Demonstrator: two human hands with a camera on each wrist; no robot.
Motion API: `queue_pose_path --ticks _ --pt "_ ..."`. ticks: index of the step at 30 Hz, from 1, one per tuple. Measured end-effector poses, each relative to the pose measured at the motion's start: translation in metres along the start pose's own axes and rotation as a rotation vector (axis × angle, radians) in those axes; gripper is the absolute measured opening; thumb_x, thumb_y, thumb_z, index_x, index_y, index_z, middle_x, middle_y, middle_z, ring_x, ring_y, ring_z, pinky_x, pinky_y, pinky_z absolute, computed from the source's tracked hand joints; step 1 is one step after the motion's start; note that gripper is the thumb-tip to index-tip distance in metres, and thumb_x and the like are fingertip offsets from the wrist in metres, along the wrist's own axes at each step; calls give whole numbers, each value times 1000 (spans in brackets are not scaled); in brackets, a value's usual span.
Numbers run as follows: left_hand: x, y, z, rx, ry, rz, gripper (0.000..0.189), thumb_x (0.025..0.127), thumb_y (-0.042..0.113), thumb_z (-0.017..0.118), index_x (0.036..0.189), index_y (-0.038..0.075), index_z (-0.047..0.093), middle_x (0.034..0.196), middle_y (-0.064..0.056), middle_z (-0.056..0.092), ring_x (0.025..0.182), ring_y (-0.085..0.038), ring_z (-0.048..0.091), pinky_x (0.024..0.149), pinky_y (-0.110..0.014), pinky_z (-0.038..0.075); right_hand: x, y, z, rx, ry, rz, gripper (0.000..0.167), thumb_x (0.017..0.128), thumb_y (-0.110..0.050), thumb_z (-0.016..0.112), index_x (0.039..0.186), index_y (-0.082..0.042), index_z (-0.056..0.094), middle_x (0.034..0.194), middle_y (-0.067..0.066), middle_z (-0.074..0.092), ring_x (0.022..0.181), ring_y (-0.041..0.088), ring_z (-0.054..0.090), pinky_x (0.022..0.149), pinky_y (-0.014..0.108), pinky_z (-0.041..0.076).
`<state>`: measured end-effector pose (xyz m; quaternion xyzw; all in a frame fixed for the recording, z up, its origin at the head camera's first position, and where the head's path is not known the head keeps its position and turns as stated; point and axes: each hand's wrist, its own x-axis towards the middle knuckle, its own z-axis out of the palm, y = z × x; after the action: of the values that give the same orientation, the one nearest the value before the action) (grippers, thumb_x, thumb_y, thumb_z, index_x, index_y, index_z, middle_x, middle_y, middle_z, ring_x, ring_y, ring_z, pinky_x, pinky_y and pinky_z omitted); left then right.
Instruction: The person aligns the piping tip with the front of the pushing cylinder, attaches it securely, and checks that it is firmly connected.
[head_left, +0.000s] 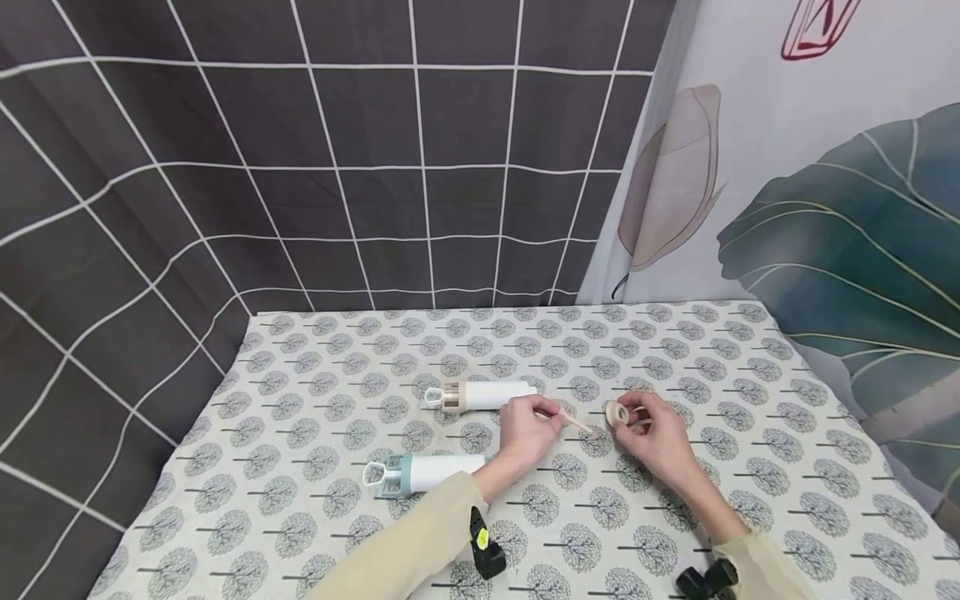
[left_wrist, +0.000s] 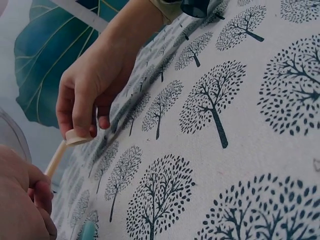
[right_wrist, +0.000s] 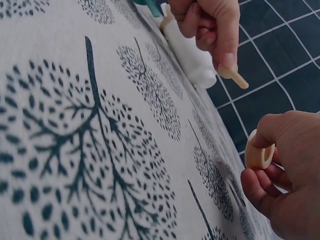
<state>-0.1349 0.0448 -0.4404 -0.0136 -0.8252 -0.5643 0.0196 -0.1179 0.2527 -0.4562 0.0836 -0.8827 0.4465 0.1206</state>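
Observation:
My left hand [head_left: 528, 432] pinches a thin beige stick [head_left: 577, 423] near one end, and its free end points toward my right hand [head_left: 660, 437]. The right hand holds a small beige ring [right_wrist: 254, 154] between thumb and fingers, its hole turned partly sideways in the right wrist view. A short gap separates stick and ring in the head view. Both are held over the cloth. Behind the left hand lies a white tube [head_left: 495, 394] with a beige slotted end and a loop handle. A similar white tube [head_left: 442, 472] with a green end lies nearer, left of that wrist.
A cloth printed with trees [head_left: 315, 517] covers the table. A dark gridded curtain [head_left: 360, 167] hangs at the back and left, and a leaf-patterned curtain [head_left: 862, 233] at the right. Black wrist cameras are strapped near both cuffs.

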Motion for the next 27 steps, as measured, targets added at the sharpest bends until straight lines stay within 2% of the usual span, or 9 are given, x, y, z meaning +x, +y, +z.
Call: queue_pose_path --ticks 10,15,20,27 --pt "-6 7 -10 -27 25 34 12 77 -2 79 80 9 74 72 8 64 55 -4 52 54 -21 46 -3 -9 3 94 -45 57 35 80 8 73 112 9 58 93 14 64 79 21 61 67 23 54" --pt "-9 7 -14 -58 29 19 11 78 -2 78 82 7 74 71 7 64 54 -5 53 50 -22 46 -5 -15 5 143 -56 76 34 80 9 72 111 8 57 93 14 64 78 22 62 67 24 55" --pt "-11 7 -17 -61 46 34 11 77 -1 78 80 8 74 68 7 63 52 -5 52 48 -22 45 -8 -20 7 203 -60 77 35 81 10 71 112 9 56 94 15 63 76 21 62 66 25 56" --pt "-12 5 -21 -46 56 51 10 77 -1 78 81 7 73 67 8 62 52 -4 51 46 -22 44 -12 -23 10 274 -69 42 34 81 12 69 112 9 55 91 16 63 69 19 62 59 26 55"
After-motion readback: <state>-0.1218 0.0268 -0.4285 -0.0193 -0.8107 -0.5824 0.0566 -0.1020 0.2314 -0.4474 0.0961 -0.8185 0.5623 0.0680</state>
